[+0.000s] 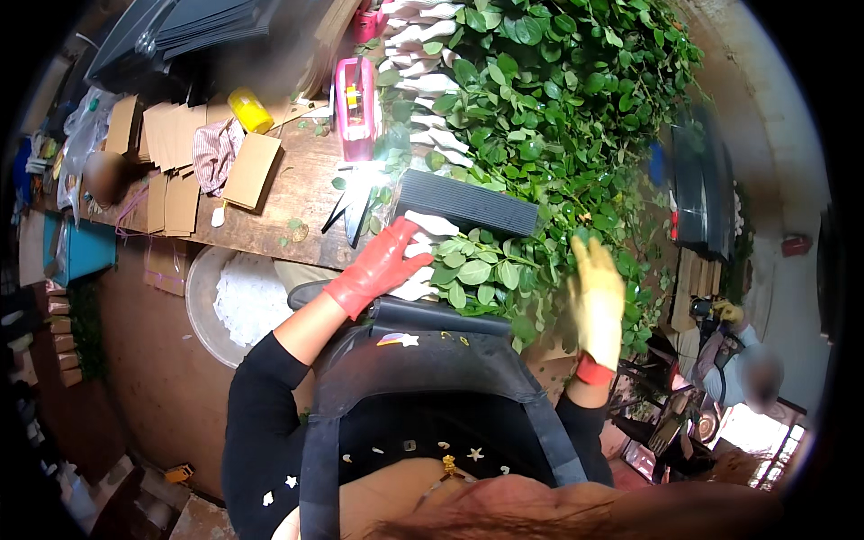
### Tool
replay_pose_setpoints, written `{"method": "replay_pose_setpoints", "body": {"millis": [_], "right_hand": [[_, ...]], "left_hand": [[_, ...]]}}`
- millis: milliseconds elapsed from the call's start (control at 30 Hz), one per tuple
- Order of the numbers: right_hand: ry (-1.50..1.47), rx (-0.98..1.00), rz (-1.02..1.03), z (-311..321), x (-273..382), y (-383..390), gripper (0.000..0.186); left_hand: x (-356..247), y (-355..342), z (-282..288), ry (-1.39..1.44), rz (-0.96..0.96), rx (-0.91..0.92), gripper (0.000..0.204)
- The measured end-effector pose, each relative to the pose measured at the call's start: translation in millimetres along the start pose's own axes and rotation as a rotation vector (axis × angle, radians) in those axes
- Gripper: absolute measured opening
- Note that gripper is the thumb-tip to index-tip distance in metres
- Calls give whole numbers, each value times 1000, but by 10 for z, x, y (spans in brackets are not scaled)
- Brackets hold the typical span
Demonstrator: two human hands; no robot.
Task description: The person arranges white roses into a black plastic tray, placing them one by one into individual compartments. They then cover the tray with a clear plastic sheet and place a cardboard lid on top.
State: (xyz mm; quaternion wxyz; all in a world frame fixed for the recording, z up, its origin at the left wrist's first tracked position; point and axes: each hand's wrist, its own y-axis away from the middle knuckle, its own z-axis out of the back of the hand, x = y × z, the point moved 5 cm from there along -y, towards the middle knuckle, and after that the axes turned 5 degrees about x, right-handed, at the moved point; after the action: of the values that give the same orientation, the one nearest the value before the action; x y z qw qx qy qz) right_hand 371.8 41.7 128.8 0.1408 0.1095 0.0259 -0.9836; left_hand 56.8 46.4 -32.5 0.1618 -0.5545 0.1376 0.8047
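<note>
My left hand [380, 268], in a red rubber glove, is closed around the white-wrapped end of a bunch of leafy green stems [477, 270] at the table's near edge. More white-wrapped ends [414, 288] show just below its fingers. On the right, my right hand [597, 301], in a yellow glove with a red cuff, is slightly blurred. Its fingers stretch forward beside the leaves, with nothing seen in them. A dark ribbed block [468, 202] lies just beyond the bunch. Large scissors [354, 209] rest on the wood left of the block.
A big pile of leafy bunches [558, 99] covers the table's right side. Farther left are a pink tape dispenser [355, 112], a yellow cup [250, 110], a cloth [216, 157] and cardboard pieces [254, 171]. A basin [196, 301] holds white scraps. Another person [733, 364] is at far right.
</note>
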Motion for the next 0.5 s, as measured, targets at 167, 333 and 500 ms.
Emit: {"method": "replay_pose_setpoints", "body": {"millis": [167, 333, 500], "right_hand": [[-652, 360, 40, 358, 975, -449, 37], [-333, 249, 117, -773, 1284, -650, 31], [-282, 115, 123, -875, 1348, -615, 33]], "left_hand": [[-10, 23, 29, -80, 10, -51, 51], [-43, -42, 22, -132, 156, -79, 48], [-249, 19, 67, -756, -296, -371, 21]]}}
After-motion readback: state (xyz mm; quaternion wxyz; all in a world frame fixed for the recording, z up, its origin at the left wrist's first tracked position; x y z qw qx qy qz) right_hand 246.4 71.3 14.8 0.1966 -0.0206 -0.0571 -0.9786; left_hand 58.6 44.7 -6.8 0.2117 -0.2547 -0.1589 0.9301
